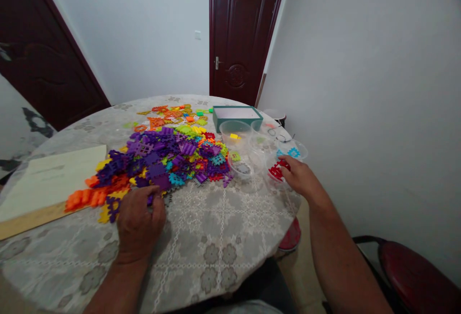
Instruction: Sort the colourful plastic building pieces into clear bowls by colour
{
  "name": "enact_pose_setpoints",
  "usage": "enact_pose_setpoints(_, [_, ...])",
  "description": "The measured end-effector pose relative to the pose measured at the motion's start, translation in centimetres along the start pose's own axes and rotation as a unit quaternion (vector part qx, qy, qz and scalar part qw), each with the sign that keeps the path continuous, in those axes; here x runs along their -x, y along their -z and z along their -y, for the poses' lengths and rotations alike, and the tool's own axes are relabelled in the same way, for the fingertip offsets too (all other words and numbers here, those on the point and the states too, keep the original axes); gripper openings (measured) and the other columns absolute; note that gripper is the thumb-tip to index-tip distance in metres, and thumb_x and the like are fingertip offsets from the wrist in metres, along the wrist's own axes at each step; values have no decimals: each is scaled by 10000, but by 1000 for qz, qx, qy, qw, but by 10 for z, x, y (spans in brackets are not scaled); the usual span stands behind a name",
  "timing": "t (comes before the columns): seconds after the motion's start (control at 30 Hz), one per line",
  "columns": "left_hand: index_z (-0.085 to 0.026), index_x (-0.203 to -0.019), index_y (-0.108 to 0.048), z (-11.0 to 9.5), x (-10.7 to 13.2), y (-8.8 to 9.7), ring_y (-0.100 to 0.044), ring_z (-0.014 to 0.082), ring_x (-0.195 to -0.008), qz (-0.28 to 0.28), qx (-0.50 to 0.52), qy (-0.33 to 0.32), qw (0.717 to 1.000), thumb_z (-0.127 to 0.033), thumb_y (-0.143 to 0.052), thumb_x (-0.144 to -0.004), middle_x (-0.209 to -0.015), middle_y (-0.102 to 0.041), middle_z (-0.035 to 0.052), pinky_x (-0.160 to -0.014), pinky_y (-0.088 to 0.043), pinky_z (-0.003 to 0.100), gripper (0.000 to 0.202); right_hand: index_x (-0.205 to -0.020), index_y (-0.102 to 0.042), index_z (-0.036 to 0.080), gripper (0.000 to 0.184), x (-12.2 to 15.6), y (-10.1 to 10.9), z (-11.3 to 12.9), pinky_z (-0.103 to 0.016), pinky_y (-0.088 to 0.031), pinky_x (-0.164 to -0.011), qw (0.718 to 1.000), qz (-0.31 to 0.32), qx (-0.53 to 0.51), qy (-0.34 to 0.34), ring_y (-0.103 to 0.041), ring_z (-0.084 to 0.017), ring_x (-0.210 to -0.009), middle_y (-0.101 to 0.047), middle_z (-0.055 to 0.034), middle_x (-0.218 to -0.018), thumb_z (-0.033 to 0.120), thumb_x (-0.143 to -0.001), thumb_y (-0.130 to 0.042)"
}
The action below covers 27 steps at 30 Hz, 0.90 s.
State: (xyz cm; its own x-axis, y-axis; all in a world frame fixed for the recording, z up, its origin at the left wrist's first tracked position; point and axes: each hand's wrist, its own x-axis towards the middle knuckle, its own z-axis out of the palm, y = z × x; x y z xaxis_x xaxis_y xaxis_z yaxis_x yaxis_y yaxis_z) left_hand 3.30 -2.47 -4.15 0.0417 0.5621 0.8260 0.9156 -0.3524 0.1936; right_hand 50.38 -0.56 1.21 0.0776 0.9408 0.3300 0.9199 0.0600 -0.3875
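Note:
A heap of flat plastic building pieces [169, 155], mostly purple with orange, yellow, blue and red ones, covers the middle of a round table [201, 237]. My left hand [139, 220] rests at the near edge of the heap, fingers curled over a purple piece. My right hand [300, 177] reaches to a clear plastic bowl [275, 175] that holds red pieces, its fingers closed on a red piece at the bowl's rim.
Other clear bowls [236, 134] stand near a teal box [236, 114], one with a yellow piece, one with blue [293, 152]. A wooden board [46, 184] lies at the left. A red chair [418, 271] stands at the right. Dark doors are behind.

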Motion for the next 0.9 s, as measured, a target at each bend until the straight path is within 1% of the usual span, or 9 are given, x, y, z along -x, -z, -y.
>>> enact_pose_setpoints(0.17, [-171, -1075, -670, 8, 3, -2, -649, 308, -1012, -23, -15, 44, 999, -206, -602, -904, -1007, -719, 128, -1004, -497, 498, 188, -1249, -709, 169, 398, -3, 9, 9, -382, -556, -931, 999, -50, -6, 2, -731, -233, -976, -778, -118, -1144, 196, -908, -505])
enact_pose_setpoints(0.23, [-170, -1090, -670, 8, 3, -1, -640, 321, -1058, -30, -19, 77, 996, -215, -597, -900, -1040, -710, 136, -1038, -478, 526, 208, -1189, -731, 175, 358, -1, 15, 25, -401, -550, -968, 996, -91, -15, 8, -733, -245, -1014, -785, -118, -1127, 213, -925, -492])
enact_pose_setpoints(0.33, [-172, -1130, -660, 2, 1, 3, -615, 329, -1142, -36, -21, 130, 991, -234, -572, -905, -1106, -683, 143, -1084, -449, 542, 250, -1150, -738, 195, 308, 6, 20, 65, -407, -556, -971, 989, -123, -72, 49, -739, -244, -1004, -792, -98, -1083, 258, -962, -502])
enact_pose_setpoints(0.4, [-179, -1181, -646, -2, 0, 5, -598, 316, -1185, -25, -19, 148, 988, -231, -551, -914, -1162, -667, 140, -1113, -433, 523, 289, -1169, -725, 208, 283, 11, 18, 96, -389, -570, -933, 984, -85, -115, 109, -740, -234, -981, -785, -87, -1081, 278, -982, -524])
enact_pose_setpoints(0.47, [-195, -1249, -631, -3, 0, 5, -568, 308, -1253, -9, -20, 160, 987, -213, -546, -912, -1231, -650, 137, -1154, -404, 514, 348, -1192, -709, 214, 268, 15, 11, 128, -379, -574, -917, 972, -10, -138, 192, -733, -227, -984, -769, -91, -1110, 267, -998, -532])
enact_pose_setpoints(0.57, [-200, -1347, -610, -4, 3, 3, -495, 320, -1371, -4, -37, 186, 982, -202, -566, -903, -1374, -583, 162, -1211, -346, 530, 447, -1254, -678, 213, 290, 14, -13, 169, -400, -568, -961, 937, 107, -134, 304, -707, -237, -1064, -738, -106, -1177, 232, -1008, -527])
enact_pose_setpoints(0.67, [-209, -1438, -583, -6, 7, 0, -415, 353, -1461, 31, -83, 219, 972, -234, -608, -907, -1493, -513, 181, -1242, -277, 588, 532, -1352, -630, 195, 365, 11, -50, 197, -449, -534, -1066, 914, 162, -108, 355, -652, -260, -1211, -681, -135, -1309, 217, -999, -538])
enact_pose_setpoints(0.8, [-265, -1478, -581, -12, 10, -4, -348, 439, -1503, 94, -148, 269, 947, -374, -664, -922, -1582, -460, 188, -1186, -268, 722, 573, -1435, -584, 170, 477, 13, -107, 209, -535, -454, -1176, 927, 116, -92, 343, -527, -314, -1386, -567, -187, -1472, 193, -959, -578])
enact_pose_setpoints(0.9, [-267, -1393, -654, -13, 10, -6, -396, 485, -1458, 121, -147, 243, 951, -445, -673, -926, -1517, -535, 208, -1112, -289, 803, 500, -1455, -573, 186, 514, 19, -139, 206, -594, -434, -1184, 939, 57, -116, 320, -482, -347, -1418, -534, -199, -1505, 161, -941, -571])
